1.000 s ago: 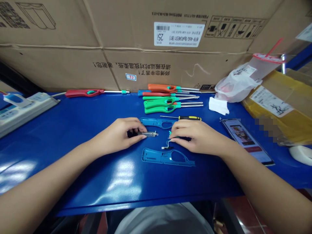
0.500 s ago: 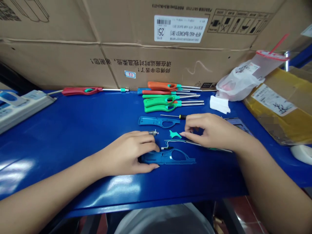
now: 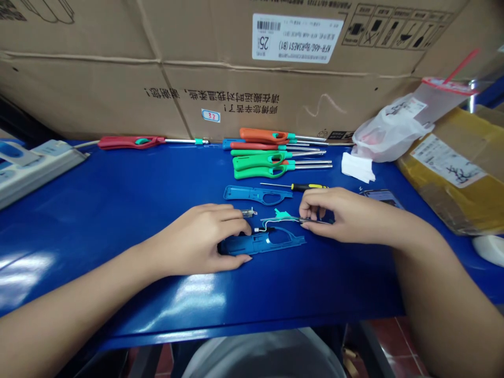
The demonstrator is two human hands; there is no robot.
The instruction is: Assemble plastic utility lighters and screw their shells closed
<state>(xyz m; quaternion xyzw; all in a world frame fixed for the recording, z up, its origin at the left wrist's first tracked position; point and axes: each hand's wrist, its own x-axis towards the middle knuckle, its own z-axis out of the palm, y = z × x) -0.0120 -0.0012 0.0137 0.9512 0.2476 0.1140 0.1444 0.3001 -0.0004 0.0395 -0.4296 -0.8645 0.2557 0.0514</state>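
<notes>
My left hand (image 3: 205, 239) pinches the left end of a blue lighter shell half (image 3: 271, 242) lying on the blue table (image 3: 118, 210). My right hand (image 3: 342, 212) grips a thin metal tube (image 3: 281, 219) with a white wire, held just above that shell. A small teal trigger piece (image 3: 280, 213) lies beside the tube. A small metal part (image 3: 249, 212) rests by my left fingertips. The second blue shell half (image 3: 258, 193) lies farther back.
Several assembled lighters (image 3: 275, 156) in orange, red and green lie at the back, a red one (image 3: 134, 142) apart to the left. A yellow-handled screwdriver (image 3: 299, 186), phone (image 3: 384, 197), white tissue (image 3: 356, 167), plastic bag (image 3: 394, 131), power strip (image 3: 31, 163) and cardboard boxes (image 3: 236, 68) surround them.
My left hand moved from the small metal part to the near shell half and gripped its end. My right hand picked up the tube and brought it over the shell.
</notes>
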